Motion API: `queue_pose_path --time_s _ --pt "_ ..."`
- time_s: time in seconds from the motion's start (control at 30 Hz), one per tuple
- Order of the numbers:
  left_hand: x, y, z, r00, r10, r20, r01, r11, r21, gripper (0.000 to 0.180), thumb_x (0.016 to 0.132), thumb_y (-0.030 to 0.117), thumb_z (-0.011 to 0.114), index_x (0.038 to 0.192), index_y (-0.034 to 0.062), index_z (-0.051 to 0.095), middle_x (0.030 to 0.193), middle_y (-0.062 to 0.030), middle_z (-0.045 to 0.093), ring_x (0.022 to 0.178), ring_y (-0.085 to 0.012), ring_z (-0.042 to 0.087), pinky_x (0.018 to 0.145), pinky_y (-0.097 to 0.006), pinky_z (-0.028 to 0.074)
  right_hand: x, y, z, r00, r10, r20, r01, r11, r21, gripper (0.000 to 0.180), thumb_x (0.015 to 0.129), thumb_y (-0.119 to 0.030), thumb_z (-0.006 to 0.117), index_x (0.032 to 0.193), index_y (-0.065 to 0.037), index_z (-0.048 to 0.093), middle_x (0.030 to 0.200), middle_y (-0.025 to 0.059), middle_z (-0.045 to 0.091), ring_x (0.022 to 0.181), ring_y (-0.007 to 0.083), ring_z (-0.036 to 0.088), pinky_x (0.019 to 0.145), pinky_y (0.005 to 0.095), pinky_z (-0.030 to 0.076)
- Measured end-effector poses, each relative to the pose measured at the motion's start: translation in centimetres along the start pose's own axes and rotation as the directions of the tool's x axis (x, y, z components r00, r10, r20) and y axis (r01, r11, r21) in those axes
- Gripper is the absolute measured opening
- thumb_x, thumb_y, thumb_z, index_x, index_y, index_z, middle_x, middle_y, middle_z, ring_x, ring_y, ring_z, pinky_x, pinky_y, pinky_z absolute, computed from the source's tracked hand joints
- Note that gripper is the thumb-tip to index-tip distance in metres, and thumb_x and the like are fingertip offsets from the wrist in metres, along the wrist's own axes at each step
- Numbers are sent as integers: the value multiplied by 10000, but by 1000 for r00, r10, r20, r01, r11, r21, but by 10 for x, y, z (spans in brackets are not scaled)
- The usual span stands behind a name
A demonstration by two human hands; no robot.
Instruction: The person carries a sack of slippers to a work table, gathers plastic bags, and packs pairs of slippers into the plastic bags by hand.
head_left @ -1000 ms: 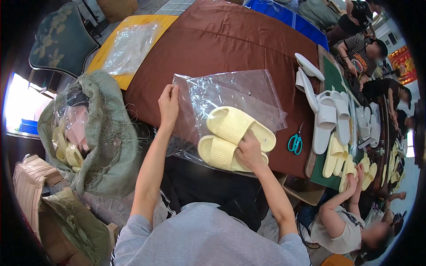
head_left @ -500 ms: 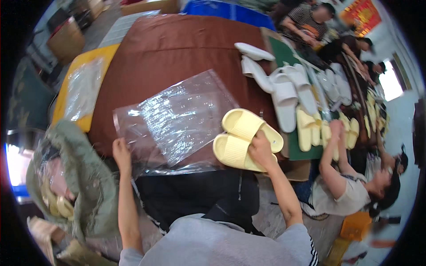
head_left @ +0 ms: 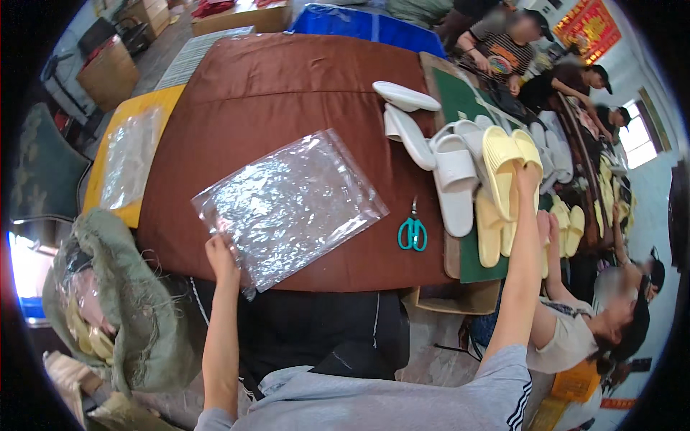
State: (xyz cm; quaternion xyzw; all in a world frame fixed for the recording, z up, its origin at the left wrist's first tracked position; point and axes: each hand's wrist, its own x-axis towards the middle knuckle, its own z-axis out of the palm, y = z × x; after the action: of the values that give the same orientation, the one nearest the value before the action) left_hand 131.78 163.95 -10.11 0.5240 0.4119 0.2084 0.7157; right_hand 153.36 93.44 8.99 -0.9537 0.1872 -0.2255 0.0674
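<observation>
While the clear plastic bag [head_left: 291,205] is lying flat and empty on the brown worktop [head_left: 287,79], near its front edge, the person is working at the picking stage of packing slippers. The left hand [head_left: 221,257] is pinning the bag's near corner, its fingers closed on the film. The right hand [head_left: 527,174] is reaching well away to the right and resting on a pale yellow slipper pair [head_left: 509,167] standing among the white slippers [head_left: 440,167]; whether its fingers are already clamped on the pair or just touching it cannot be told from this angle. Teal-handled scissors [head_left: 412,231] are lying between the bag and the slipper row. Judging from this, the next move is calling for a firm hold on both yellow slippers together, then carrying them over the scissors to the bag's mouth. Beside the person, a co-worker [head_left: 611,323] is sitting at the same row, and a green sack [head_left: 122,316] is slumping at the left.
</observation>
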Motion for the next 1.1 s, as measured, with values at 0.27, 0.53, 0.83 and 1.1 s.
queue_pose_path --time_s 0.27,0.53,0.83,1.1 --pt "-7 -1 18 999 51 17 -53 983 177 183 983 173 499 1076 21 462 863 -64 538 613 -117 527 523 -255 468 -92 -23 63 906 -51 -420 150 967 205 539 847 -111 554 1345 53 430 1340 304 459 1281 433 406 1113 464 275" --pt "5 10 19 941 283 184 -338 806 486 149 896 82 573 985 -31 533 802 -124 600 706 -206 599 626 -345 468 -248 -230 30 715 -684 146 418 585 695 306 883 -93 597 1187 -83 631 1352 167 492 1273 353 441 1077 424 345" --pt "-15 32 15 827 447 342 -518 366 773 487 812 183 673 1213 -16 481 1220 -203 466 1109 -385 488 900 -467 436 -258 -231 122 820 -402 407 262 896 358 685 758 -313 744 1331 -63 465 1182 197 510 1107 414 504 921 495 441" --pt "-35 36 19 876 376 303 -444 379 812 648 788 118 700 1323 -42 372 1170 -226 467 1083 -413 479 901 -481 440 -275 -235 103 703 -373 605 257 927 273 688 639 -274 830 1140 -6 441 1161 246 454 1075 462 504 916 492 456"
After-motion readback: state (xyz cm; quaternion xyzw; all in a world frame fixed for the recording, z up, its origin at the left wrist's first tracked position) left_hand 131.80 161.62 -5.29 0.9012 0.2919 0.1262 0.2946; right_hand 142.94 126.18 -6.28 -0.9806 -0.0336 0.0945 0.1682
